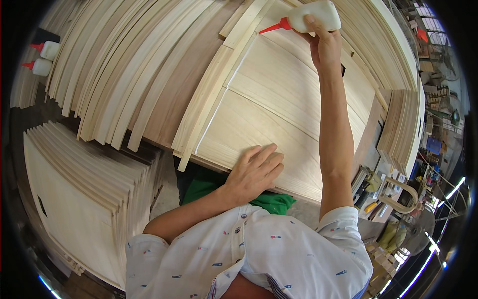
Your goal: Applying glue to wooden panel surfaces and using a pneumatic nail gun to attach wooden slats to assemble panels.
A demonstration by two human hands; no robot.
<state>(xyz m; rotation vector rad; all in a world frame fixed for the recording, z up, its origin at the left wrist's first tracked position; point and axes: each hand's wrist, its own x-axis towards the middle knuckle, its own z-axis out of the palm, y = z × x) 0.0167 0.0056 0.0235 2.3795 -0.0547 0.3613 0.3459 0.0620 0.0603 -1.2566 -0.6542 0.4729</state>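
My right hand (324, 44) is closed round a white glue bottle (322, 16) with a red nozzle, tipped on its side at the far end of a pale wooden panel (279, 107). The nozzle tip points left, at the upper end of a thin white line of glue (219, 102) that runs along the panel's left side. Just left of that line lies a long wooden strip (201, 114). Resting on the panel's near edge is my left hand (255, 172), fingers spread and holding nothing.
Many long wooden strips (112, 74) lie side by side on the left. Below them stands a stack of panels (74, 194). Two more glue bottles (42, 67) sit at the far left. More boards (398, 129) are stacked on the right, near a clamp (401, 197). Green cloth (274, 202) hangs at the near edge.
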